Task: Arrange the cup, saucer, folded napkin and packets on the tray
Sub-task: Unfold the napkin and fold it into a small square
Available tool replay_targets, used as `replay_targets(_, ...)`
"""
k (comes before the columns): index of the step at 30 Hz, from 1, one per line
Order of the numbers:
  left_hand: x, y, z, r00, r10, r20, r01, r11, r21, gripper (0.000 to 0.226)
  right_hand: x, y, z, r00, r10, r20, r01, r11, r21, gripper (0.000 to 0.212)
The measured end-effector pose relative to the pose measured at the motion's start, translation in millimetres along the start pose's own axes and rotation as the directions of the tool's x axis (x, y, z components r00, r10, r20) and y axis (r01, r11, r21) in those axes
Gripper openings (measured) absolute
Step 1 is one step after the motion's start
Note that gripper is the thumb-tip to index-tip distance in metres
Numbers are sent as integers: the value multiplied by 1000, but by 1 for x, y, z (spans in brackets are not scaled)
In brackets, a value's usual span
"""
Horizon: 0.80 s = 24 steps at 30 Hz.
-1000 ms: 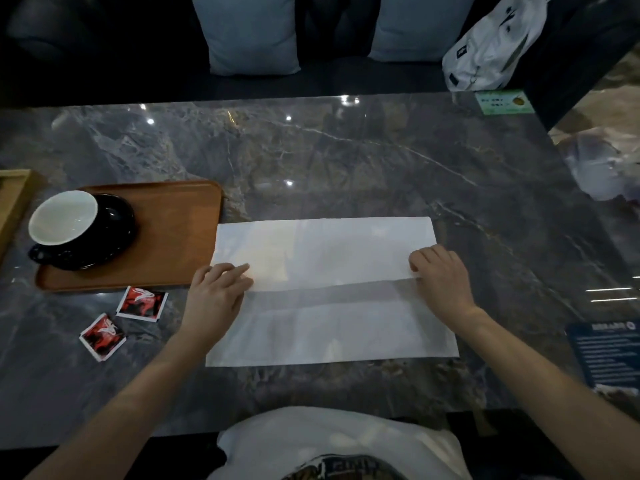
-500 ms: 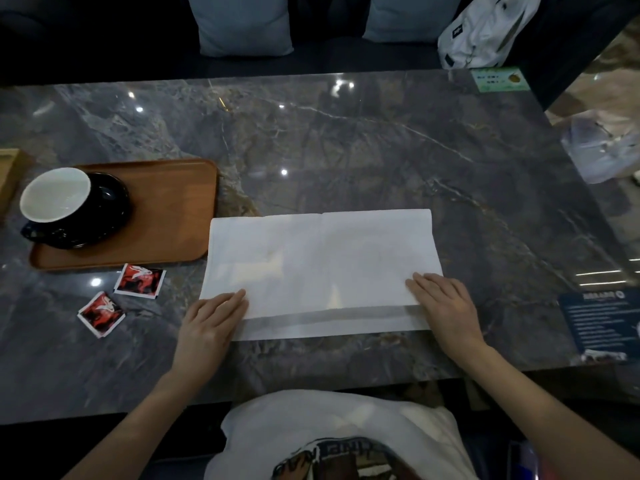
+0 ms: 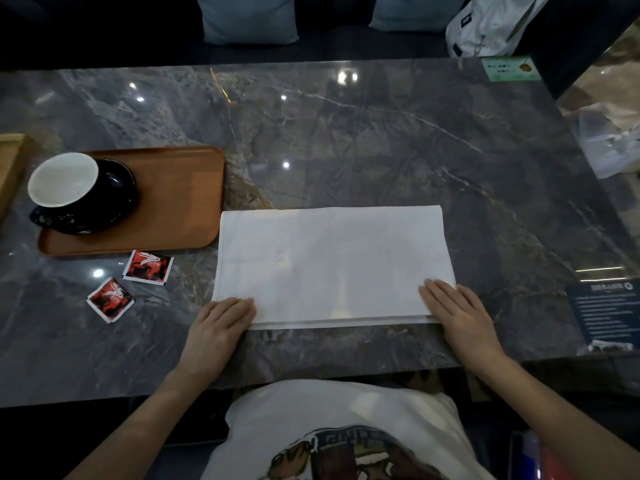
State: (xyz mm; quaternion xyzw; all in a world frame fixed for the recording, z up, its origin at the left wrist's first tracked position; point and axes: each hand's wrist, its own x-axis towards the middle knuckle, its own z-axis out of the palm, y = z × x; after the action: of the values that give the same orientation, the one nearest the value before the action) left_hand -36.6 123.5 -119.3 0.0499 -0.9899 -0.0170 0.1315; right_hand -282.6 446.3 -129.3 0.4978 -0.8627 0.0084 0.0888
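Note:
A white napkin (image 3: 332, 265) lies folded in half on the dark marble table, its open edges toward me. My left hand (image 3: 218, 327) presses flat on its near left corner and my right hand (image 3: 457, 313) presses flat on its near right corner. To the left stands a brown wooden tray (image 3: 180, 202) with a dark cup, white inside (image 3: 64, 180), sitting on a dark saucer (image 3: 117, 188). Two red packets lie on the table in front of the tray, one (image 3: 149, 266) nearer the napkin and one (image 3: 110, 299) further left.
A light wooden object (image 3: 8, 168) pokes in at the left edge. A green card (image 3: 510, 68) lies at the far right corner and a dark printed card (image 3: 609, 313) at the near right edge. Cushions and a white bag sit on the bench beyond.
Both hands drew the napkin's far layer toward me until it met the near edge, finishing the half fold. They now press the near corners flat.

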Motion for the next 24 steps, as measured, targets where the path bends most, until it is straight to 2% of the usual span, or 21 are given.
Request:
replay_targets(2, -2, -2, 3, 1000, -8, -10, 8, 1000, -13, 53, -2, 1, 3, 1000, -8, -19, 8, 1000, -1, 46)
replay_targets(6, 0, -4, 7, 999, 5, 32, -4, 1000, -25, 19, -11, 3, 9, 994, -17, -110, 20, 999, 26, 41)
replay_targets(10, 2, -6, 8, 998, -21, 57, 25, 997, -68, 5, -14, 4, 9, 988, -8, -151, 19, 997, 73, 24)
replay_targets(14, 2, -5, 7, 993, -84, 82, 93, 990, -108, 3, -11, 4, 9, 987, 2, -159, 15, 995, 102, 20)
replay_targets(21, 2, 1, 1, 961, -233, 149, 256, 954, -154, 18, -11, 3, 10, 990, -42, -132, 50, 997, 52, 22)
replay_targets(24, 2, -2, -1, 969, -210, 130, 227, 965, -134, 21, -10, 3, 8, 993, -37, -110, 42, 998, 47, 21)
